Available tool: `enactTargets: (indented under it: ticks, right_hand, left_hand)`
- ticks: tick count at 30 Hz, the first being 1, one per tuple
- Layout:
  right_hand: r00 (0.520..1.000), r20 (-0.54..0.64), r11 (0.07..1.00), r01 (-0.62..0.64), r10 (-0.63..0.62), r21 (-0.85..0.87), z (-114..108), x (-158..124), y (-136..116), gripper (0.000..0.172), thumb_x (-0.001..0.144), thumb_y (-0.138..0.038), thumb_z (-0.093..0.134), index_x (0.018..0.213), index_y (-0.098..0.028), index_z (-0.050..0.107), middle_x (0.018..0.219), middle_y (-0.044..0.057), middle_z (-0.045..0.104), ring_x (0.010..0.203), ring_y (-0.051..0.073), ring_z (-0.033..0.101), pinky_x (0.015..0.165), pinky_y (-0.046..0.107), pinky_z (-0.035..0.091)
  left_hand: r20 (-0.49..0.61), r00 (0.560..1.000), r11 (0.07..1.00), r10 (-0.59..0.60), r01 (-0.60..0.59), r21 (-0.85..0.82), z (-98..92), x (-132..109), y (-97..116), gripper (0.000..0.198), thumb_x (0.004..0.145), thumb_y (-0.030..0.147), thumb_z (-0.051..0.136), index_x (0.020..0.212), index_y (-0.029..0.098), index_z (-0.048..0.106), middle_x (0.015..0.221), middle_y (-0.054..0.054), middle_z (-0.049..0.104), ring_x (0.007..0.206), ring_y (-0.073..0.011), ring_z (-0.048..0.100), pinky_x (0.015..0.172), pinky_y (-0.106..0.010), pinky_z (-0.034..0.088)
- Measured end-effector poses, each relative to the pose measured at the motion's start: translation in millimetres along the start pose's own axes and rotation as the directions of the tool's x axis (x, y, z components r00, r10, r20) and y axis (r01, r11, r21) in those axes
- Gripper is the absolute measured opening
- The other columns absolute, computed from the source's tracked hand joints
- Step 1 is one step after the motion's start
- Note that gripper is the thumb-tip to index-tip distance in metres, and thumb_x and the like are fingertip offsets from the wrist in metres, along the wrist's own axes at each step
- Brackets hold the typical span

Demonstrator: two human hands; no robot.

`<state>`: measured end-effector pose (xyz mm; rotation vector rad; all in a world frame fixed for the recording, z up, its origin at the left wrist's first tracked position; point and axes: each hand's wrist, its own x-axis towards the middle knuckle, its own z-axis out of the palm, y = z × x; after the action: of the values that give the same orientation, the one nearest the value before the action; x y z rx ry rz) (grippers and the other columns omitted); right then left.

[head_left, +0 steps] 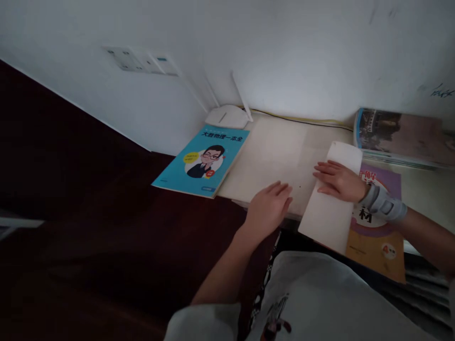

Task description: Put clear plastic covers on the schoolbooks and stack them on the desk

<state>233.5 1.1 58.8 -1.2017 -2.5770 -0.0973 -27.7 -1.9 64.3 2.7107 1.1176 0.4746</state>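
My right hand (336,181), with a grey watch on its wrist, lies with its fingers stretched out on a white paper strip (329,218). The strip covers the left side of a purple and orange book (377,246); whether it is part of that book I cannot tell. My left hand (269,207) is at the front edge of the pale tabletop (273,151), fingers extended and nothing seen in them. To its left, a blue book (199,163) with a cartoon figure on the cover lies flat, its lower corner jutting past the table edge.
Behind the blue book stands a white router (227,117) with upright antennas. Yellow and black cables (302,119) run along the wall. A stack of books (401,137) sits at the back right. Wall sockets (140,61) are at the upper left.
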Motion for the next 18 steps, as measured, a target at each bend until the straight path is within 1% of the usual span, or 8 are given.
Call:
enactTargets:
  ticks: [2,3,5,7,8,10,14,18]
  right_hand:
    - [0.991,-0.075,0.992,-0.111,0.107,-0.054,3.8,-1.4,-5.3,0.049,0.098,-0.046,0.035,0.111,-0.011,0.067,0.122,0.02,0.064,0.117,0.028,0.057,0.099,0.044,0.044]
    - [0.986,-0.071,0.985,-0.157,0.152,-0.077,4.1,0.7,-8.6,0.049,0.099,-0.044,0.033,0.105,-0.011,0.069,0.117,0.02,0.066,0.111,0.027,0.059,0.095,0.042,0.046]
    - [0.977,0.05,0.973,-0.201,0.207,-0.111,3.2,7.8,-14.9,0.051,0.1,-0.041,0.03,0.091,-0.011,0.071,0.101,0.017,0.07,0.095,0.024,0.064,0.085,0.037,0.047]
    - [0.95,0.229,0.975,-0.19,0.212,-0.116,3.1,15.9,-19.5,0.052,0.1,-0.04,0.031,0.081,-0.012,0.07,0.086,0.014,0.071,0.082,0.021,0.064,0.075,0.033,0.044]
    - [0.933,0.298,0.978,-0.176,0.202,-0.112,3.7,19.9,-21.4,0.052,0.1,-0.041,0.032,0.079,-0.012,0.069,0.082,0.013,0.07,0.078,0.02,0.064,0.072,0.032,0.042]
    - [0.913,0.369,0.984,-0.143,0.172,-0.104,6.6,27.8,-25.1,0.048,0.1,-0.039,0.034,0.081,-0.012,0.069,0.082,0.013,0.071,0.076,0.02,0.065,0.067,0.03,0.039]
    - [0.91,0.405,0.995,-0.063,0.088,-0.073,13.5,43.3,-33.4,0.036,0.097,-0.028,0.039,0.087,-0.012,0.069,0.086,0.013,0.073,0.072,0.018,0.065,0.06,0.028,0.034]
    - [0.899,0.434,0.998,-0.044,0.059,-0.046,11.2,51.1,-37.9,0.033,0.095,-0.027,0.041,0.084,-0.012,0.069,0.084,0.013,0.073,0.071,0.019,0.066,0.059,0.028,0.033]
  left_hand:
    - [0.115,0.99,0.986,-0.086,0.068,0.151,5.5,27.8,-1.1,0.042,0.093,0.025,0.048,0.132,0.01,0.05,0.138,-0.022,0.053,0.131,-0.0335,0.047,0.104,-0.048,0.043]
    - [0.203,0.97,0.977,-0.133,0.094,0.19,10.4,40.9,1.2,0.049,0.092,0.026,0.051,0.137,0.008,0.045,0.145,-0.025,0.044,0.135,-0.0373,0.042,0.103,-0.05,0.043]
    - [0.366,0.907,0.967,-0.21,0.138,0.213,21.2,61.6,6.8,0.061,0.088,0.026,0.055,0.143,0.006,0.036,0.152,-0.028,0.03,0.138,-0.0425,0.034,0.1,-0.052,0.044]
    - [0.458,0.855,0.965,-0.244,0.168,0.201,30.0,73.6,9.6,0.066,0.086,0.023,0.056,0.145,0.007,0.031,0.154,-0.028,0.026,0.138,-0.0429,0.033,0.099,-0.052,0.044]
    - [0.47,0.846,0.964,-0.252,0.178,0.198,32.9,76.5,9.5,0.066,0.085,0.02,0.055,0.145,0.007,0.031,0.153,-0.028,0.028,0.138,-0.0416,0.034,0.099,-0.051,0.044]
    - [0.448,0.853,0.958,-0.269,0.189,0.216,35.5,78.4,7.2,0.058,0.088,0.014,0.047,0.144,0.007,0.033,0.15,-0.028,0.033,0.136,-0.0376,0.039,0.098,-0.047,0.045]
    - [0.39,0.879,0.945,-0.276,0.174,0.277,32.0,75.3,2.6,0.047,0.092,0.005,0.029,0.137,0.003,0.04,0.14,-0.027,0.046,0.126,-0.0288,0.052,0.092,-0.037,0.049]
    - [0.401,0.878,0.943,-0.263,0.145,0.3,26.8,68.4,6.2,0.034,0.093,0.006,0.03,0.117,0.004,0.055,0.117,-0.021,0.061,0.111,-0.0245,0.061,0.084,-0.031,0.052]
